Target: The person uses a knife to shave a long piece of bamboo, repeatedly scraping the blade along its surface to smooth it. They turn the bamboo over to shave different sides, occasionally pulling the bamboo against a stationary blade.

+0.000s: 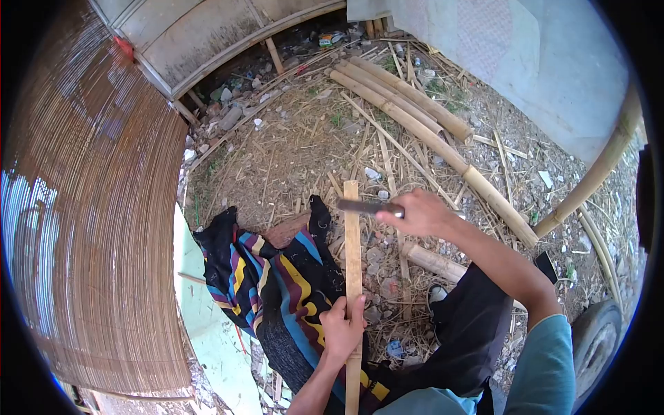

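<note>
A flat bamboo strip (pixel 353 256) runs upright through the middle of the head view, its far end pointing away from me. My left hand (pixel 341 328) is closed around its lower part, thumb lying along it. My right hand (pixel 422 214) grips the handle of a knife (pixel 361 206), slightly blurred. The dark blade lies crosswise over the strip, close below its far end. Beside and partly under the strip is a black garment with colourful stripes (pixel 283 290), spread over the ground on the left.
Several long bamboo poles (pixel 415 128) lie at the upper right, and a shorter bamboo piece (pixel 436 263) lies near my leg. A slatted bamboo screen (pixel 104 228) stands at the left. A pale green board (pixel 214 360) and a tyre (pixel 598 339) flank me. Rubble and splinters cover the ground.
</note>
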{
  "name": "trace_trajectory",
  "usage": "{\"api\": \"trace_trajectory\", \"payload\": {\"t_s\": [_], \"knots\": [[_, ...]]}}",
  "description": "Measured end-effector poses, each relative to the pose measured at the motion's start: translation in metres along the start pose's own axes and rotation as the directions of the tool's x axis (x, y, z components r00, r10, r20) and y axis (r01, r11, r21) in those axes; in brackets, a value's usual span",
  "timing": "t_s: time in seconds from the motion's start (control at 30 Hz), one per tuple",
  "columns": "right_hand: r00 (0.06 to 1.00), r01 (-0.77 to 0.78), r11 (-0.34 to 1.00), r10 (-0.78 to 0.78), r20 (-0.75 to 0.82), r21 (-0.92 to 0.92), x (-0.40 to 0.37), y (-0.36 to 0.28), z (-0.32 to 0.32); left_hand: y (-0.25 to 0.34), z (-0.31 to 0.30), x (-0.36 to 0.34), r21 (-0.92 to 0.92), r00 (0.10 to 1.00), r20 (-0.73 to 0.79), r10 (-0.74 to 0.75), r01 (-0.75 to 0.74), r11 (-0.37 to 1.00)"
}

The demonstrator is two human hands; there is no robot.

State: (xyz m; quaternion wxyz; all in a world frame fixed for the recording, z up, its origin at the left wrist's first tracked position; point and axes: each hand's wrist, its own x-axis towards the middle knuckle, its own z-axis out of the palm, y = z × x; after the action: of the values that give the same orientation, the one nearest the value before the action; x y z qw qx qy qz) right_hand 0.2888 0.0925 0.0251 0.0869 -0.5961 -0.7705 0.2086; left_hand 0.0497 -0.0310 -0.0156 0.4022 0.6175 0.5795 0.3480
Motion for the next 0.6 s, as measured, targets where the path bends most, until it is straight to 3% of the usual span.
{"api": "trace_trajectory", "payload": {"t_s": [0.03,0.07,0.13,0.2,0.27,0.3,0.43,0.5,0.53,0.6], "knots": [[0.969,-0.237,0.970,0.240,-0.057,0.048,0.014,0.017,-0.004,-0.003,0.001,-0.006,0.018,0.999,0.025,0.030,-0.030,0.999],[0.879,-0.454,0.884,0.465,-0.106,0.109,0.022,0.031,-0.003,-0.005,0.002,-0.011,0.036,0.997,0.049,0.064,-0.066,0.997],[0.852,-0.467,0.879,0.476,-0.218,0.094,0.012,0.054,0.009,0.004,0.008,-0.020,-0.052,0.987,0.116,0.113,-0.107,0.993],[0.813,-0.492,0.869,0.480,-0.331,0.051,0.009,0.062,0.005,-0.003,0.016,-0.009,-0.026,0.988,0.127,0.084,-0.081,0.996],[0.854,-0.467,0.840,0.510,-0.107,0.277,0.001,0.051,0.000,-0.008,0.013,-0.004,-0.079,0.994,0.091,0.064,-0.057,0.995],[0.844,-0.398,0.875,0.467,-0.265,0.275,0.002,0.047,0.004,-0.005,0.009,-0.002,-0.049,0.997,0.071,-0.009,0.013,0.999],[0.905,-0.225,0.912,0.326,-0.272,0.342,-0.008,0.029,-0.001,-0.007,0.007,0.001,-0.117,0.997,0.076,-0.015,0.024,0.993],[0.979,0.027,0.962,0.029,-0.202,0.271,-0.010,0.019,0.002,-0.005,0.011,0.000,-0.267,0.990,0.132,-0.057,0.091,0.959],[0.979,0.029,0.961,0.028,-0.202,0.274,-0.013,0.013,0.001,-0.006,0.013,0.000,-0.265,0.990,0.131,-0.059,0.092,0.960],[0.976,0.205,0.979,-0.203,-0.081,0.009,-0.021,-0.002,-0.001,-0.009,0.013,0.001,-0.261,0.987,0.149,-0.066,0.104,0.960]]}}
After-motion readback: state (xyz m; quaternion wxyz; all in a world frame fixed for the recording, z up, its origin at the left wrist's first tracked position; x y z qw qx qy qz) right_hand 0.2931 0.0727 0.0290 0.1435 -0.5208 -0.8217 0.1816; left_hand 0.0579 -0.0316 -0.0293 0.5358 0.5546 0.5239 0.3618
